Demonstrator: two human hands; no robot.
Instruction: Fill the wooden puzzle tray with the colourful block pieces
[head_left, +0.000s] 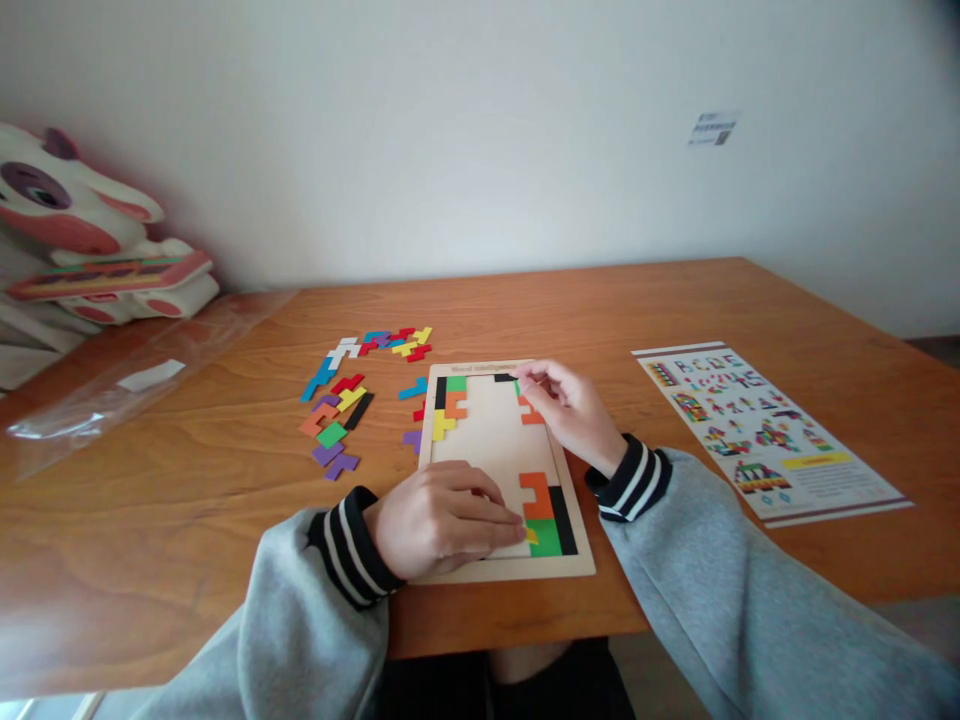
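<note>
The wooden puzzle board point(491, 571) lies flat on the table, with coloured pieces along its sides. My left hand point(450, 515) reaches over its lower part, its fingertips closed on a small yellow puzzle piece point(531, 536) beside a green piece point(547, 537). At the upper right corner, the pinched fingers of my right hand point(570, 405) are at the end of a black puzzle piece point(505, 378), partly covering it. Orange pieces point(535, 496) and a black strip point(564, 520) sit along the right side. A yellow piece point(443, 426) sits on the left.
Loose puzzle pieces point(347, 398) are scattered left of the board. A printed pattern sheet point(772, 430) lies to the right. Clear plastic packaging point(150, 375) and a cow-shaped toy keyboard point(112, 275) are at the far left, and a wall stands behind the table point(600, 310).
</note>
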